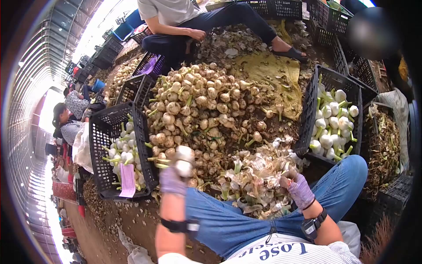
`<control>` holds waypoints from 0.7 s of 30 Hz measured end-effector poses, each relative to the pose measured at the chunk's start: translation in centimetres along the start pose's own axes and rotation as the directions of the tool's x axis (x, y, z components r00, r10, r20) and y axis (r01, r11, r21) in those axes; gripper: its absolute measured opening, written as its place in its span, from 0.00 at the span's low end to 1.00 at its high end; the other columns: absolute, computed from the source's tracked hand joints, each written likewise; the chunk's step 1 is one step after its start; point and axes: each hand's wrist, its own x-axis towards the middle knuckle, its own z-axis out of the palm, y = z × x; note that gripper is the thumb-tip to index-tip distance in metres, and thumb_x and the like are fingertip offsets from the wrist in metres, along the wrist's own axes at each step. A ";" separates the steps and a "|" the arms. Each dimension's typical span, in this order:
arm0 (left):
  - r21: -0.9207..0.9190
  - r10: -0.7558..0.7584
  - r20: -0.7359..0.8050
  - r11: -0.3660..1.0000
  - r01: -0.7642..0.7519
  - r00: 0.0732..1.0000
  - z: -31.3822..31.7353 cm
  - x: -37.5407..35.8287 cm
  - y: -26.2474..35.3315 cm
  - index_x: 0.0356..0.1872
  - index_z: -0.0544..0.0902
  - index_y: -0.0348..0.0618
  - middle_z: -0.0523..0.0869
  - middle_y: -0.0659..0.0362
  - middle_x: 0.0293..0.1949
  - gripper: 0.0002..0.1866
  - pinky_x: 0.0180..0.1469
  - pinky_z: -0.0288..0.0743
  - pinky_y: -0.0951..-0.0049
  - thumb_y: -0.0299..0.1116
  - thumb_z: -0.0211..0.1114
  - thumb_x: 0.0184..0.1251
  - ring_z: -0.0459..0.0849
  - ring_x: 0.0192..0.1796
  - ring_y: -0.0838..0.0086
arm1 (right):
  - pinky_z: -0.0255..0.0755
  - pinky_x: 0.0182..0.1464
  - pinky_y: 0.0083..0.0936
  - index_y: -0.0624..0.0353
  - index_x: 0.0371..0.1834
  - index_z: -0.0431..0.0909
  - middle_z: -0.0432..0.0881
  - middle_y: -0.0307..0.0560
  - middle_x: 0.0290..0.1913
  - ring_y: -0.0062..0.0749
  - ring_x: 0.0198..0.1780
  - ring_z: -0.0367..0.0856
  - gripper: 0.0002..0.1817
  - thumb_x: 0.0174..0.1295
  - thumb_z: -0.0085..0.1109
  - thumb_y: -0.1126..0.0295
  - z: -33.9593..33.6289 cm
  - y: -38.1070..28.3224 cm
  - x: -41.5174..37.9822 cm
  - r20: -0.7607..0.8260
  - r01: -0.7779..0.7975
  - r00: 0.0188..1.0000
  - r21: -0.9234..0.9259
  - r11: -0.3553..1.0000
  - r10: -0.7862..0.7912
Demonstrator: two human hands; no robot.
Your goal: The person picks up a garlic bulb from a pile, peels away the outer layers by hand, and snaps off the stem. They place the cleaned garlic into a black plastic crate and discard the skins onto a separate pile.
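My left hand [173, 181], in a purple glove and smeared by motion, is closed round white garlic bulbs [185, 153] whose green stems stick out to the left. It is beside the right wall of the left black crate [151, 176], which holds cleaned white garlic [127, 143] and a pink slip [128, 180]. My right hand [300, 190], also gloved, has its fingers curled at the edge of the heap of papery garlic skins [259, 174] between my legs. What those fingers hold, if anything, I cannot make out. Ahead lies a large pile of unpeeled, soil-brown garlic [198, 101].
At the right, a black crate [310, 110] contains more white garlic bulbs. Across the pile sits a person [176, 17] in dark trousers beside a yellow sack [281, 79]. A basket of dry scraps [382, 145] stands at far right. More people [72, 125] sit at far left.
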 end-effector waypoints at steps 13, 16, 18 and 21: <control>0.343 0.136 0.181 0.919 -0.192 0.974 6.1 13.0 -2.5 0.48 0.75 0.49 0.76 0.64 0.41 0.16 0.35 0.74 0.67 0.33 0.62 0.57 0.74 0.40 0.73 | 0.70 0.34 0.30 0.68 0.36 0.74 0.78 0.57 0.29 0.39 0.32 0.78 0.19 0.43 0.67 0.67 -1.9 1.8 4.3 -0.140 -0.122 0.989 -0.565 0.816 0.051; 0.599 -0.103 0.279 0.795 -0.089 0.955 12.0 13.5 -13.0 0.48 0.75 0.46 0.78 0.60 0.40 0.18 0.35 0.74 0.73 0.25 0.62 0.54 0.77 0.38 0.73 | 0.69 0.42 0.31 0.64 0.40 0.75 0.78 0.56 0.33 0.41 0.37 0.77 0.16 0.47 0.61 0.72 -3.3 3.1 5.4 -0.060 0.006 0.997 -0.516 0.857 -0.043; 0.746 -0.084 0.447 0.585 -0.319 0.891 12.8 17.9 -20.0 0.48 0.77 0.44 0.79 0.57 0.39 0.18 0.36 0.74 0.74 0.25 0.62 0.53 0.78 0.36 0.70 | 0.70 0.42 0.32 0.64 0.41 0.75 0.78 0.57 0.34 0.43 0.38 0.78 0.15 0.49 0.59 0.72 -3.8 2.5 5.9 -0.033 0.072 0.994 -0.518 0.852 -0.104; 0.731 0.072 0.675 0.065 -0.679 0.734 16.1 19.9 -25.4 0.47 0.78 0.44 0.80 0.51 0.39 0.20 0.42 0.73 0.70 0.26 0.63 0.49 0.79 0.39 0.65 | 0.70 0.45 0.32 0.63 0.44 0.76 0.79 0.56 0.38 0.46 0.40 0.78 0.14 0.54 0.51 0.72 -3.6 2.6 6.5 -0.086 0.063 0.990 -0.469 0.881 -0.116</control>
